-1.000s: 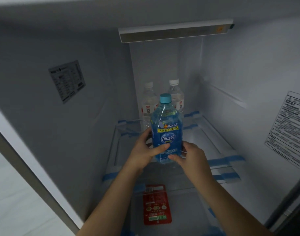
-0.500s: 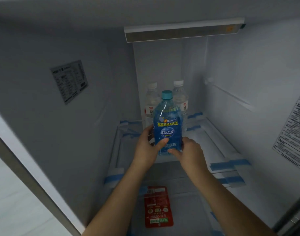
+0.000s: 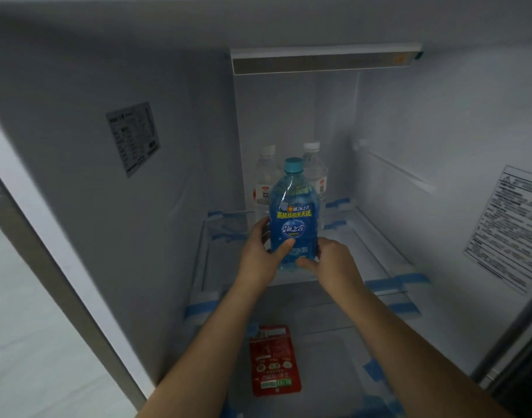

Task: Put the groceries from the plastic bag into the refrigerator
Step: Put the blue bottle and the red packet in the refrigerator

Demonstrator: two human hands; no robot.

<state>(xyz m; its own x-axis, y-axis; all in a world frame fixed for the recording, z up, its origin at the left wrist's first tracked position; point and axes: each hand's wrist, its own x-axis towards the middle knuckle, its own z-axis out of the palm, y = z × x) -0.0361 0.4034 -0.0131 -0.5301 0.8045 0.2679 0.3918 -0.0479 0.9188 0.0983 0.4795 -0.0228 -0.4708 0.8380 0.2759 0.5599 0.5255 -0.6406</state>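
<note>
Nearest me, down at 6 o'clock, a red packet [image 3: 275, 362] lies flat on the lower level of the refrigerator [image 3: 77, 206]. Above it both forearms reach in over the glass shelf [image 3: 379, 254]. The left hand [image 3: 260, 254] wraps the lower body of the blue drink bottle [image 3: 293, 218], thumb across the front of the label; the right hand [image 3: 334, 260] cups the base from 4 o'clock, thumb under the bottom edge. So each grip is closed on the bottle, which stands upright at the middle of the shelf, its foot hidden by the hands, so I cannot tell whether it has landed.

It looks full, so fairly heavy, with thin plastic walls that give under a squeeze and a glossy label that may slip. Holding low with support beneath suits it.

Behind, at 12 o'clock, two clear water bottles [image 3: 314, 173] stand against the back wall.
</note>
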